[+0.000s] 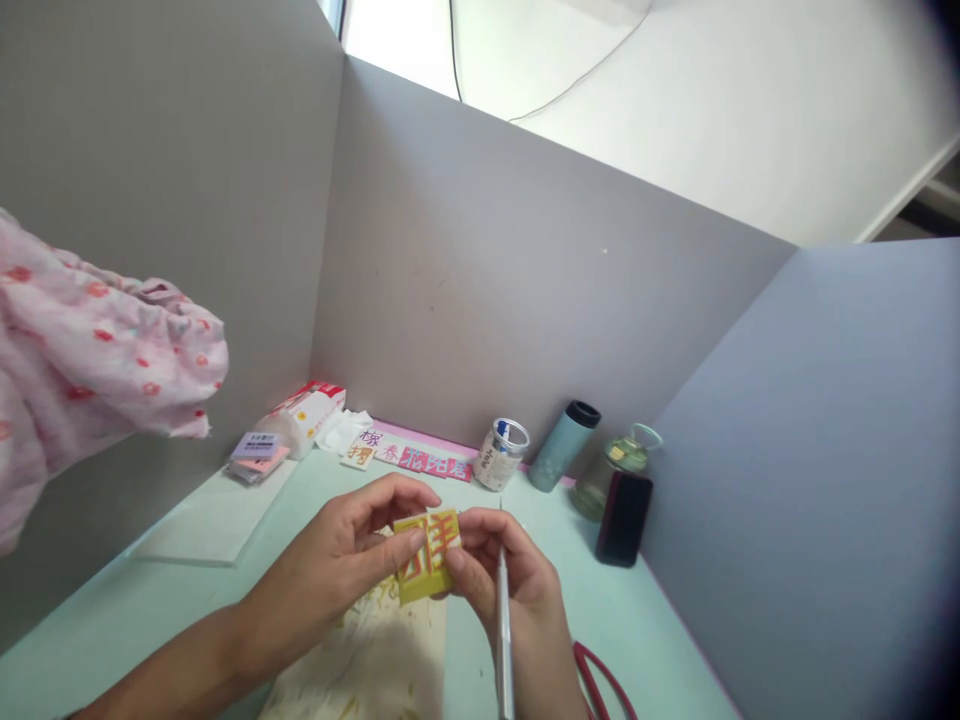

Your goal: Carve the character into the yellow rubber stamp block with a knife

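A small yellow block (427, 552) with a red carved character on its face is held above the desk between both hands. My left hand (345, 570) pinches its left side with thumb and fingers. My right hand (517, 590) grips its right edge and also holds a thin silver carving knife (504, 630) that points upward along the palm. Under the hands lies a pale sheet (375, 660) strewn with yellow shavings.
Grey partition walls enclose a mint-green desk (652, 640). At the back stand a tissue box (307, 412), sticky notes (256, 455), carved character pieces (420, 460), a small jar (501, 455), a teal flask (564, 445), a glass bottle (615, 465) and a dark phone (624, 518). Red scissor handles (600, 685) lie lower right. Pink floral cloth (82, 370) hangs at left.
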Motion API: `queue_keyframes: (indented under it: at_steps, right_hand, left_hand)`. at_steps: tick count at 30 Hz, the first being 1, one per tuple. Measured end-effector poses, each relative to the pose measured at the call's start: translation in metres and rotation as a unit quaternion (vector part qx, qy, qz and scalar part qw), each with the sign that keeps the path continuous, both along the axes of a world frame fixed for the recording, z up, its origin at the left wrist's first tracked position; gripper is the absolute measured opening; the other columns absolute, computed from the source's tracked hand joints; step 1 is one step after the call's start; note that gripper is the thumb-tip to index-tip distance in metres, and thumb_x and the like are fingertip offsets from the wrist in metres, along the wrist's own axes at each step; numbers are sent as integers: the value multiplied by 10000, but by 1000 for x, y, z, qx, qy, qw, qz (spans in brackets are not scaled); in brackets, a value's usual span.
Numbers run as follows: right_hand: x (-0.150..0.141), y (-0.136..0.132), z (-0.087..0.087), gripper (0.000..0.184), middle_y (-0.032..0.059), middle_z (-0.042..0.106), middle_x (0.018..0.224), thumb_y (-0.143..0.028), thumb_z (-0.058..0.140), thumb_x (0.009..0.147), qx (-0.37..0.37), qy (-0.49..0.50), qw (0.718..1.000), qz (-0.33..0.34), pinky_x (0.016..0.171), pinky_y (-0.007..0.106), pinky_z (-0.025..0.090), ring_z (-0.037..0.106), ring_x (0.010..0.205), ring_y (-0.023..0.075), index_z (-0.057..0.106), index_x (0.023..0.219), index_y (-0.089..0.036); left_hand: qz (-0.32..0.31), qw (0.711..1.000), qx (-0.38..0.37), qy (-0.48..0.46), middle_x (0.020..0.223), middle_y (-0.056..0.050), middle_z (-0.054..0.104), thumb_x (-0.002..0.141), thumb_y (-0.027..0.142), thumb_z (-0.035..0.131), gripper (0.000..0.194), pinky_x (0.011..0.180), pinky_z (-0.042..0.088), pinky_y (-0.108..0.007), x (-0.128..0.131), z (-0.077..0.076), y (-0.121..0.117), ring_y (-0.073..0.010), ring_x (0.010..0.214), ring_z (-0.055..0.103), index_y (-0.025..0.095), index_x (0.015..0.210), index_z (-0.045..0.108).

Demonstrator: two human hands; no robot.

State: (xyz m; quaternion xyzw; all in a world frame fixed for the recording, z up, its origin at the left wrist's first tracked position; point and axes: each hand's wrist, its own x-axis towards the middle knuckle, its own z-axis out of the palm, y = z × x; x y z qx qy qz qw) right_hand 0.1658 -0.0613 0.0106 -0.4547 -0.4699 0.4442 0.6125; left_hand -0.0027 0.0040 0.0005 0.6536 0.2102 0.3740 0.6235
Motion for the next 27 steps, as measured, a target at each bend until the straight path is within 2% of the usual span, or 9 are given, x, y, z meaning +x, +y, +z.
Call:
queue_keyframes:
  at_steps: [6,8,15,19,21,23,25,27]
  right_hand:
    - [-2,-2,-1,244,35,711,797,-361,801,796,10,-32,999,-24,663,278,578,666,736,177,694,914,-176]
    - [-2,-3,0,227,33,713,796,-352,796,802,18,-41,999,-30,662,272,577,672,733,176,696,910,-180]
    - [-5,-4,-1,178,25,714,817,-332,754,837,27,-72,996,-35,678,269,569,674,758,176,685,933,-198]
    - [5,-4,-5,156,46,732,934,-328,697,886,31,-162,985,-41,784,320,571,696,882,212,658,990,-218]
    - [14,-12,-15,204,65,730,1051,-336,665,918,60,-247,964,-73,833,356,574,698,966,235,633,1096,-242]
    - [22,-25,-34,358,97,678,1251,-312,671,920,117,-376,914,-98,944,407,541,657,1122,266,573,1262,-268]
    - [27,-39,-61,604,146,607,1381,-307,715,892,168,-485,857,-39,1038,462,492,577,1272,308,446,1431,-251]
    - [27,-47,-88,815,189,599,1398,-397,820,780,220,-548,805,61,1089,559,434,541,1309,377,413,1460,-208]
  left_hand:
    - [68,990,107,69,1045,20,671,978,369,579,155,828,499,-261,-1,5,-1,-170,998,635,278,1093,629]
    - [74,987,127,72,1027,28,675,978,341,574,138,814,501,-254,-2,8,-3,-159,963,647,275,1083,634]
    - [56,988,118,82,1019,28,684,977,349,568,152,790,505,-246,-3,11,-4,-149,938,644,269,1090,631]
    - [76,985,113,105,1054,10,678,949,404,607,229,797,510,-260,-6,10,1,-166,966,629,266,1130,624]
    - [86,987,95,99,1065,15,675,943,414,620,240,789,510,-248,-11,9,3,-156,956,630,279,1141,621]
    - [90,991,66,79,1077,21,668,939,422,635,240,808,508,-238,-18,5,3,-149,967,631,288,1137,619]
    - [86,993,40,67,1096,18,662,935,434,646,252,836,503,-236,-25,-3,2,-151,993,628,290,1141,617]
    - [72,995,16,73,1113,11,660,936,438,646,262,847,498,-238,-29,-13,-2,-158,1011,624,289,1149,616]
